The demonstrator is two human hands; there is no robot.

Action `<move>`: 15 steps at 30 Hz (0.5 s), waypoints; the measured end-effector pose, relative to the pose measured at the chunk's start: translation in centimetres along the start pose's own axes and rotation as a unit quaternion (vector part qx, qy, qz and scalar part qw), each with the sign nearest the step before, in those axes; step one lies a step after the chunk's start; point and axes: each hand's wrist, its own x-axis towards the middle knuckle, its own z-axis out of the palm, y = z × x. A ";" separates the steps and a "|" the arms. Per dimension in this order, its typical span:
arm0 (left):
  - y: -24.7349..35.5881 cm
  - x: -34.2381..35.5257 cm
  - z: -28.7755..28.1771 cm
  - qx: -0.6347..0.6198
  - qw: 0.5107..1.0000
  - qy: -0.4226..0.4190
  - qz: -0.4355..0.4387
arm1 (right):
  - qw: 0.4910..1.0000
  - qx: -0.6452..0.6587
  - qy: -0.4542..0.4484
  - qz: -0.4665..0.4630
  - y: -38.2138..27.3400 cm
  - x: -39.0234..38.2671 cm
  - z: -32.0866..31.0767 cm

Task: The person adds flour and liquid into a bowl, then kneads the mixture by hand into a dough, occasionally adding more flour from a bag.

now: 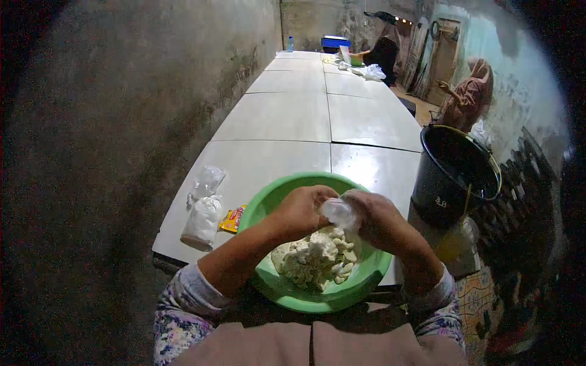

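A small clear plastic bag (339,212) is held up between my two hands, over the green basin (273,190). My left hand (303,210) closes on one side of the bag and my right hand (375,218) grips the other; some fingertips are hidden behind it. Below them, the basin holds a heap of crumbly white, dough-like mixture (305,259). Pale, flat rounded pieces (343,263) lie along the right side of that heap. The bag's contents are too blurred to tell.
Left of the basin are a bag of white powder (202,221), a crumpled clear bag (209,179) and a yellow-red sachet (232,218). A black bucket (436,183) stands at the right. Two people (469,97) (384,52) are by the far side of the long white table (274,116).
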 end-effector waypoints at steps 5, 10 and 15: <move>-0.2 -1.4 -1.9 0.001 0.998 -0.019 -0.056 | 0.998 0.053 0.016 -0.014 0.9 0.7 0.0; 0.6 -2.0 -1.7 0.146 0.988 -0.008 -0.038 | 0.996 0.080 0.042 0.005 1.5 1.1 0.6; 2.6 -1.6 -2.2 -0.033 0.995 0.092 0.002 | 0.938 0.321 0.086 0.103 4.3 1.2 0.9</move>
